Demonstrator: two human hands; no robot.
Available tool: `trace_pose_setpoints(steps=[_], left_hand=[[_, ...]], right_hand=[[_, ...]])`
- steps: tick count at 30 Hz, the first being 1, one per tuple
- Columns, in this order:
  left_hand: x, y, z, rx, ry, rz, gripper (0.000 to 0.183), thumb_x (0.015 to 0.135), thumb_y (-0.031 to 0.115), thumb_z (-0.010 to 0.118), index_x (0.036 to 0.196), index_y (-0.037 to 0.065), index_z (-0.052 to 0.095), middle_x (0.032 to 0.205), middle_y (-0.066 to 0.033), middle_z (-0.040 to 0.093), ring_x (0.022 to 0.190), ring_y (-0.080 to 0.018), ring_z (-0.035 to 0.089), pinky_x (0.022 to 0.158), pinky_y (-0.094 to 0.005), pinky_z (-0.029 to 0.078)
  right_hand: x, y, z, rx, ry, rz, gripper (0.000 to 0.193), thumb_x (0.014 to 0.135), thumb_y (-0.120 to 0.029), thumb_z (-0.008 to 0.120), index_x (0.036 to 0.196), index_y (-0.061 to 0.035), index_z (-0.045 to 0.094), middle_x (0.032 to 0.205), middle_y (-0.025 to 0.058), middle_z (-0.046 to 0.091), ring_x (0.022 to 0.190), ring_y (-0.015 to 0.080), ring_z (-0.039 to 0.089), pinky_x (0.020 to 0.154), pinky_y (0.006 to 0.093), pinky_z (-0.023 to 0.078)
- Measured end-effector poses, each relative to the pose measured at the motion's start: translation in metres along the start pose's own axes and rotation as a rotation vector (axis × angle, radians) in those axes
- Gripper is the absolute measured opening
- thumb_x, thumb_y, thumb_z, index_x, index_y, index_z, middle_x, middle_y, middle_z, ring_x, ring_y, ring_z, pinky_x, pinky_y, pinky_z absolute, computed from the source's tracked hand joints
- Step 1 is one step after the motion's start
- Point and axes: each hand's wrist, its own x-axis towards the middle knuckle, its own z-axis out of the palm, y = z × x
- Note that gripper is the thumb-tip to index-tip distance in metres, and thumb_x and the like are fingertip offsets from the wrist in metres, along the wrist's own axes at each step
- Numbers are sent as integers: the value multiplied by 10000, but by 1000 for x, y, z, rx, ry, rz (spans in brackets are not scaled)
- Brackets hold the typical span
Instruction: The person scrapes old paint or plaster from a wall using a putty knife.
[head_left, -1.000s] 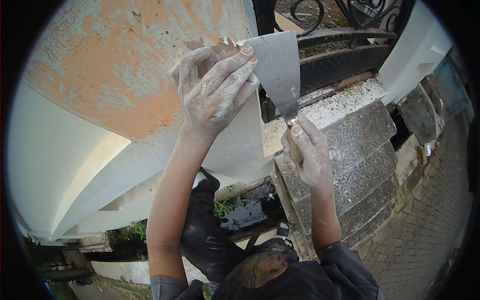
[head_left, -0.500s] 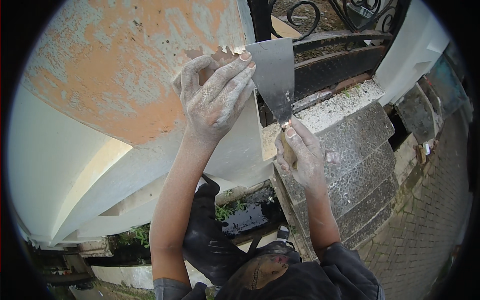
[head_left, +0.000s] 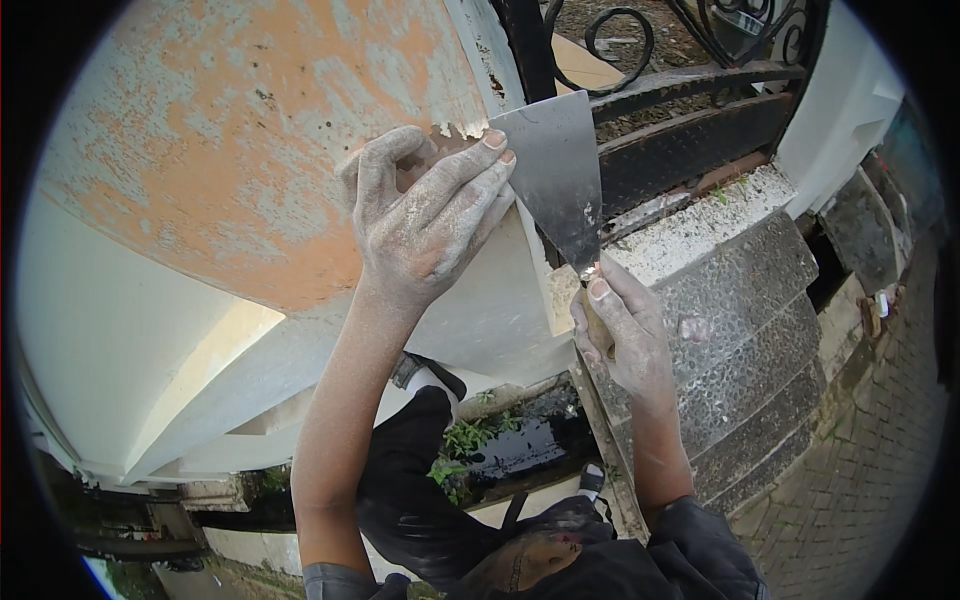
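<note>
My right hand, dusted white, is closed round the handle of a putty knife, its thumb pressed near the blade's neck. The wide grey blade points up and away. My left hand, coated in white dust, bends its thumb and stretches its fingers over a thin, flat brownish piece with ragged white filler along its upper edge. Most of this piece is hidden behind the fingers. The left fingertips meet the blade's upper left corner. Behind the left hand stands a curved wall with patchy orange and pale grey paint.
A black wrought-iron gate stands beyond the blade. Pebbled stone steps lie to the right, beside brick paving. Below my hands runs a dark, wet drain with green weeds; my feet are near its edges.
The putty knife and right hand sit slightly lower and further right in the picture. Both hands keep their grip. The view has shifted, and a shoe now shows below the left forearm.
</note>
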Motion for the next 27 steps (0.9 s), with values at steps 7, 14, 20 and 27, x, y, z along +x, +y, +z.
trace_pose_setpoints(steps=[7,14,20,27], left_hand=[[4,2,1,-9,6,46,282,582,237,749,855,193,694,978,101,672,902,-216,512,784,-340,352],[7,0,-4,-18,-12,21,279,566,208,762,836,180,701,961,89,676,882,-216,508,742,-329,366],[4,2,-2,26,4,23,274,585,214,777,845,191,695,970,98,676,882,-207,505,751,-325,371],[13,2,-6,19,22,-53,283,603,217,770,875,199,692,995,103,670,909,-208,506,779,-323,364]], right_hand=[[3,8,-8,71,-9,41,358,961,-175,432,1276,-5,449,621,-25,439,447,13,339,398,176,325],[1,4,-4,49,11,66,306,958,-173,433,1182,23,502,605,-29,446,445,22,355,395,176,311],[-8,1,-7,16,39,63,327,956,-158,433,1232,10,482,587,-30,429,449,22,355,398,180,305],[-6,-13,3,13,60,52,378,949,-125,438,1307,-5,427,609,-29,439,464,22,368,408,174,322]])
